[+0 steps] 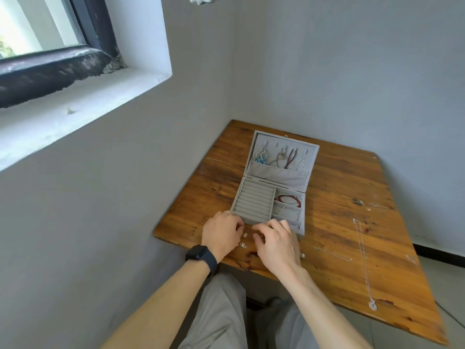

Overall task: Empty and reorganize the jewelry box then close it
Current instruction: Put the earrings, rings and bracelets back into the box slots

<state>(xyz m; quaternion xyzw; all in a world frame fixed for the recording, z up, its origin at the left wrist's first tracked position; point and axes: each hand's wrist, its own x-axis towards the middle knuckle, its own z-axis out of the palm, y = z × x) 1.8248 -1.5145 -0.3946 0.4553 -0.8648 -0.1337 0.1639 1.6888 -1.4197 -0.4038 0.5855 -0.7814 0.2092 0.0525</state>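
Note:
The grey jewelry box (305,172) stands open on the wooden table (339,210). Several necklaces and earrings (279,157) hang inside its raised lid. Its ring rolls (255,200) look bare, and a red bracelet (288,199) and a thin silver chain (289,213) lie in the right compartments. My left hand (221,234) and my right hand (276,244) rest curled on the table just in front of the box. Small silver pieces (243,240) lie between them. Whether either hand holds one is hidden.
A long silver necklace with a pendant (364,263) stretches down the table's right side. A shorter chain (332,253) and a pearl-like bead (303,255) lie right of my right hand. Walls close the table's left and far sides. A window sill is upper left.

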